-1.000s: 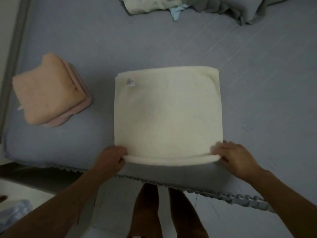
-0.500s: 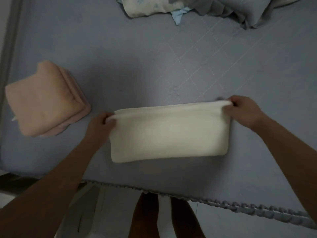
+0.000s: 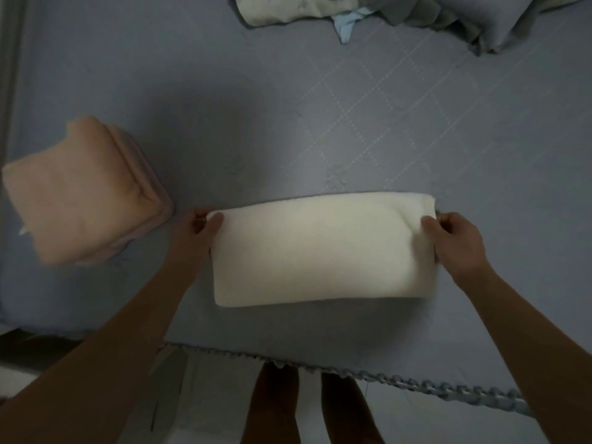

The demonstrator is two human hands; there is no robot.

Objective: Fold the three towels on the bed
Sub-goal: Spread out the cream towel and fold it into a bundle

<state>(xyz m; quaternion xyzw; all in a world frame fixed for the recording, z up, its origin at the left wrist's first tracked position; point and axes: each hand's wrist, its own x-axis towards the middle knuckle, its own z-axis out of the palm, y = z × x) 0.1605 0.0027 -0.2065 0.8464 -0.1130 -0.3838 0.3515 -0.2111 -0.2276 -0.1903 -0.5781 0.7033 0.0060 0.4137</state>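
While both hands hold its upper corners, the cream towel (image 3: pixel 322 248) lies folded into a wide band on the bed.

Head view, cream towel: a long rectangle lying flat across the blue-grey bed sheet (image 3: pixel 288 123), long side running left to right, near the front edge of the bed; its lower edge is rounded like a fold.
Head view, left hand (image 3: pixel 200 224): at the towel's upper left corner, thumb on top of the cloth and fingers curled at the edge, pinching that corner.
Head view, right hand (image 3: pixel 455 241): at the towel's upper right corner, thumb lying on the top face and fingers curled round the short edge, gripping it; the cloth dents slightly under the thumb.
Head view, pink towels (image 3: pixel 83 190): a folded stack lying to the left of the cream towel, apart from it, close to the left hand; layered edges show along its right side, and how many towels it holds cannot be told.
Head view, bedding (image 3: pixel 400 14): crumpled patterned and blue fabric at the far side of the bed, well apart from the towels.
Head view, bed edge (image 3: pixel 416 384): a ruffled trim runs along the near side, with the person's legs (image 3: pixel 307 408) below it.
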